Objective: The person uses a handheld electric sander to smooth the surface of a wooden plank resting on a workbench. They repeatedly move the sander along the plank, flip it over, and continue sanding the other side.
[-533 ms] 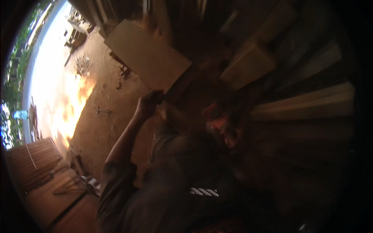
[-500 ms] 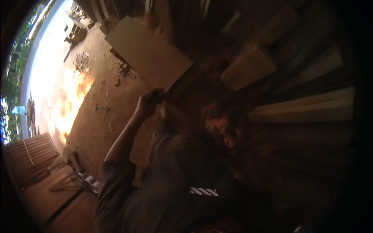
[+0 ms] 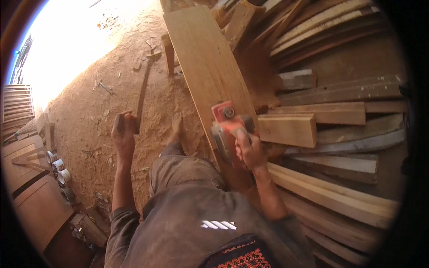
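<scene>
While we look down over our own shoulders, our right hand [image 3: 251,149] closes around the handle of an orange electric planer [image 3: 229,129], its fingers [image 3: 243,139] wrapped together over the grip so that the tool's body sits just ahead of the knuckles, toward 12 o'clock from the palm. That planer rests on a long wooden plank [image 3: 203,62], near the plank's nearer end, and the plank runs away from us toward 11 o'clock. Our left hand [image 3: 123,134] is well apart from it, out at 9 o'clock from the planer, with its fingers [image 3: 119,126] curled shut around the lower end of a thin wooden stick [image 3: 143,91] that rises from the fist toward 12 o'clock. Between the two hands we see our bare foot [image 3: 177,127] planted on the sawdust-covered ground [image 3: 89,116], just beside the plank's left edge. At 3 o'clock from the planer lies a stack of rough boards [image 3: 330,125], one short block of it just beside our right hand. Far off at 8 o'clock a few rolls of tape [image 3: 58,172] sit by some wooden panels [image 3: 31,192].
</scene>
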The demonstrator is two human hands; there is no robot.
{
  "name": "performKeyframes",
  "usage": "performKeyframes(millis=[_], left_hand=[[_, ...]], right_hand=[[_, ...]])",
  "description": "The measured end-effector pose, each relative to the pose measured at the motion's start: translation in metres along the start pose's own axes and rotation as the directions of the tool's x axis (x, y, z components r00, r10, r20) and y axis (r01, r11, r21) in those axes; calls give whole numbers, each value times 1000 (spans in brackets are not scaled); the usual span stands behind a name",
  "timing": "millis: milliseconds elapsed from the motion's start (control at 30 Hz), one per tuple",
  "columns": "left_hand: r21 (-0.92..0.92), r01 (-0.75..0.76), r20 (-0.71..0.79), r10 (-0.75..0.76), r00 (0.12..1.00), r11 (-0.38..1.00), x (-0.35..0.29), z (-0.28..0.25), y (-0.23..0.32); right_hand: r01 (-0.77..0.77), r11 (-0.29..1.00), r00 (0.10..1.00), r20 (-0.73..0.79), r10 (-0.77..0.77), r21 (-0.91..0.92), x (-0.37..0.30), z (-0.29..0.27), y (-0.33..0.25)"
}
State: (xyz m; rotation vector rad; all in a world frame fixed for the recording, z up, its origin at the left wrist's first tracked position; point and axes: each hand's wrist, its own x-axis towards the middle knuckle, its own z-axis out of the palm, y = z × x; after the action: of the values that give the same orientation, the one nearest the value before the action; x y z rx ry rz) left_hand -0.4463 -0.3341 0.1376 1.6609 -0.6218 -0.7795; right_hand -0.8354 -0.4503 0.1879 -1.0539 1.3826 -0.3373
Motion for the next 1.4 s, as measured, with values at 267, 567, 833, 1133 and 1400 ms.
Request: performKeyframes(millis=[267, 567, 833, 1133, 1400], left_hand=[[338, -55, 190, -11, 982, 940, 116, 107, -68], [308, -34, 392, -94, 915, 951, 124, 199, -78], [334, -105, 391, -37, 920, 937, 128, 205, -85], [430, -36, 377, -143, 915, 902, 131, 198, -79], [359, 99, 376, -241, 895, 928, 126, 201, -71]], right_hand=[[470, 870, 883, 98, -459, -149, 180, 39, -108], [94, 987, 988, -111, -109, -131, -53, -24, 19], [291, 939, 945, -96, -312, -183, 82, 13, -70], [738, 469, 588, 121, -800, -485, 160, -13, -101], [-11, 990, 992, -125, -6, -139, -49, -93, 23]])
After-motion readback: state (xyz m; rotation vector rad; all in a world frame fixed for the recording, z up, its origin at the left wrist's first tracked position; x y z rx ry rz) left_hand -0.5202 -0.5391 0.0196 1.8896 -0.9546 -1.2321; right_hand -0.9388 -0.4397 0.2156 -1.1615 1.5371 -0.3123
